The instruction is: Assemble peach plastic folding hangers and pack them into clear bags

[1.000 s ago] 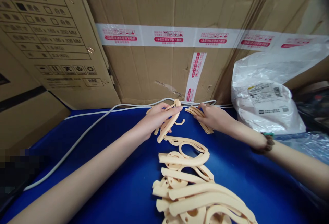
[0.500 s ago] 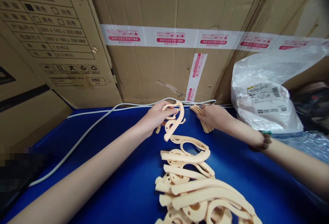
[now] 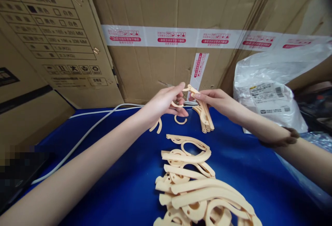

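Against cardboard [image 3: 145, 70], right hand [image 3: 218, 101] pinches a hanger [image 3: 206, 113]; left hand [image 3: 166, 101] half-open about its hook [image 3: 177, 105].

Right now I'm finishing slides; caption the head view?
Right hand holding a cream piece, left hand beside it, piled pieces nearer the camera.

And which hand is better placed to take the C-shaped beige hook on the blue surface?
Left hand, probably: its fingertips are nearer the hook, while the right hand pinches a long, beige plastic-looking hanger piece.
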### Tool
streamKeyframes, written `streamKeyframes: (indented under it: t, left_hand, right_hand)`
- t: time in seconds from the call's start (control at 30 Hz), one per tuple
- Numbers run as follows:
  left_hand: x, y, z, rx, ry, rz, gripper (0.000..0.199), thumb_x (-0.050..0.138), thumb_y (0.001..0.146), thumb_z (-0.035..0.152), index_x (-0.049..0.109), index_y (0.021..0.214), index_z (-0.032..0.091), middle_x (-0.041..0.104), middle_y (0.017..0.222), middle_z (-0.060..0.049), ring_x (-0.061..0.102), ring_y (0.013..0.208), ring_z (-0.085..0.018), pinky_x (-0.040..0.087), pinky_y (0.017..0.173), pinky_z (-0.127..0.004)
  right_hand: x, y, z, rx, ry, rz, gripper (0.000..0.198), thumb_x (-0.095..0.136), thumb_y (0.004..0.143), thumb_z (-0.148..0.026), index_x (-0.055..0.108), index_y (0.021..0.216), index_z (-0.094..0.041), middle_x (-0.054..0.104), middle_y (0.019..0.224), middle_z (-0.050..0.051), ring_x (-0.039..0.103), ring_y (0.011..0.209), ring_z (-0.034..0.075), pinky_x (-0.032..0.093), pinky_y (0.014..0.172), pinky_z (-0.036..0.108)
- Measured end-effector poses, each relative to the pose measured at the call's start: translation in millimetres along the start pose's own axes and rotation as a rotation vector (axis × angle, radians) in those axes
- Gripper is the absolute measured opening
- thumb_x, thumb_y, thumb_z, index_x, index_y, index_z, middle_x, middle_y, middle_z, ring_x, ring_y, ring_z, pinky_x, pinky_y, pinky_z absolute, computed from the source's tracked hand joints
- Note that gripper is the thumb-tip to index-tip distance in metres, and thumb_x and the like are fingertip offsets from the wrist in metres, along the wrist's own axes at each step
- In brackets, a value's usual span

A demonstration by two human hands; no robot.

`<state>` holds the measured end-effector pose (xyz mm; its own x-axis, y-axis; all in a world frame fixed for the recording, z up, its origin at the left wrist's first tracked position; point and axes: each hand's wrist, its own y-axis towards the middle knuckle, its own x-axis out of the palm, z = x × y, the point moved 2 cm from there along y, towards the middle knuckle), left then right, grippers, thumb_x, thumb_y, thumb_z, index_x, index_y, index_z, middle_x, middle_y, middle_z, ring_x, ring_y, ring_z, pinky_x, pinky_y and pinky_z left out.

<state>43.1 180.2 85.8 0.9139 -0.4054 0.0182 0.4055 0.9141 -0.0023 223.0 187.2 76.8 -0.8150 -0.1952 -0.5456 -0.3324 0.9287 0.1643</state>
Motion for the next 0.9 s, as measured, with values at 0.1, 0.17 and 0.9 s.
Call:
streamKeyframes:
  t: [0.1,0.17,0.9]
  left_hand:
    - [-7.5,-1.9,5.7,0.037,0.232,0.008,0.03,0.04,0.097,0.03,0.05,0.072,0.017,0.054,0.063,0.002,0.064,0.055,-0.012,0.055,0.062,-0.026]
    - [-9.7,-1.9,5.7,0.025,0.291,0.015,0.028,0.042,0.093,0.023,0.054,0.069,0.016,0.056,0.065,0.0,0.064,0.06,-0.013,0.054,0.06,-0.024]
    - [-21.4,19.8,-62.8,0.09,0.854,0.244,0.035,0.052,0.089,0.028,0.052,0.054,0.02,0.05,0.052,0.0,0.057,0.064,-0.021,0.035,0.065,-0.028]
  right_hand:
    - [-13.2,-2.3,-0.9,-0.009,0.09,0.023,0.025,0.064,0.082,-0.046,0.067,0.084,-0.021,0.072,0.084,0.004,0.064,0.072,0.017,0.049,0.064,0.029]
    - [-20.0,-2.7,-4.0,-0.053,0.065,0.061,0.022,0.065,0.081,-0.044,0.066,0.086,-0.022,0.073,0.088,0.004,0.064,0.075,0.018,0.049,0.064,0.029]
    - [-16.0,8.9,19.5,0.061,0.15,0.066,0.023,0.041,0.091,-0.033,0.057,0.082,-0.021,0.055,0.06,0.0,0.042,0.04,0.01,0.033,0.04,0.024]
